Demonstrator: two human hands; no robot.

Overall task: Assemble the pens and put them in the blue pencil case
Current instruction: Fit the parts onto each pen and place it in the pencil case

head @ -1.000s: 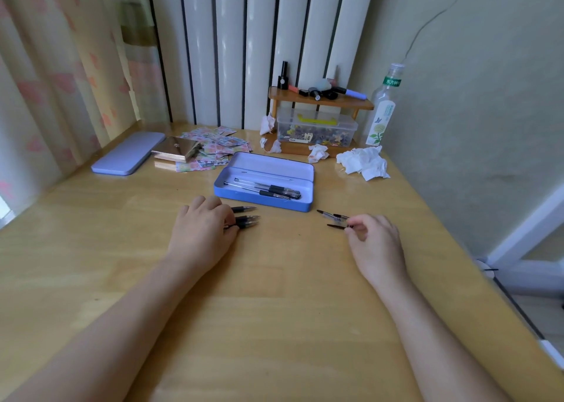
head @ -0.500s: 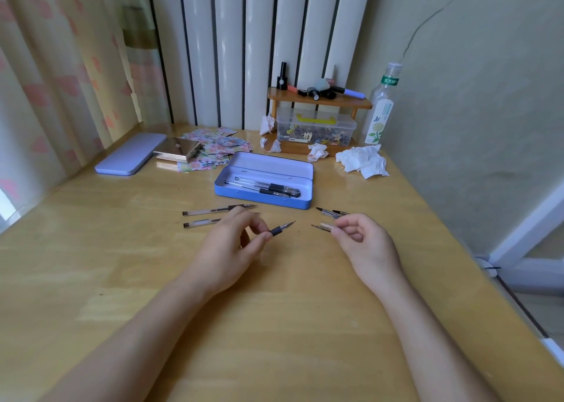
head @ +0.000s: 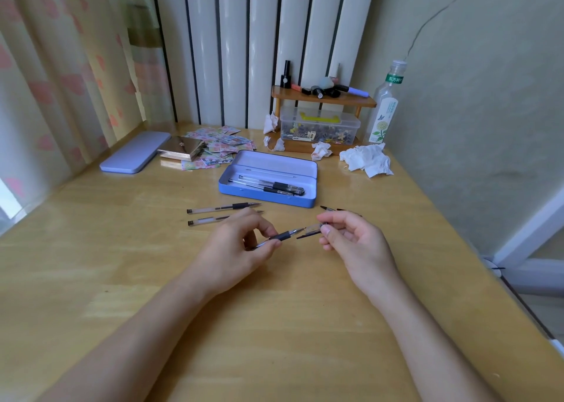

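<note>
Pen (head: pixel 282 236), uncapped: pinched by the left hand (head: pixel 241 246) at its dark grip, tip pointing toward 3 o'clock. Cap (head: pixel 311 230): pinched in the right hand (head: pixel 355 243), mouth just short of the tip, not touching. Blue pencil case (head: pixel 268 198): open at 12 o'clock of the hands, finished pens inside. Two uncapped pens (head: pixel 222 214): on the desk (head: pixel 274 325) at 10 o'clock. Spare caps (head: pixel 331 209): at 1 o'clock, partly hidden. Risks: tip missing the narrow mouth and marking a finger; loose pinch dropping the cap, which could roll toward the desk edge; half-seated cap coming off in the case.
</note>
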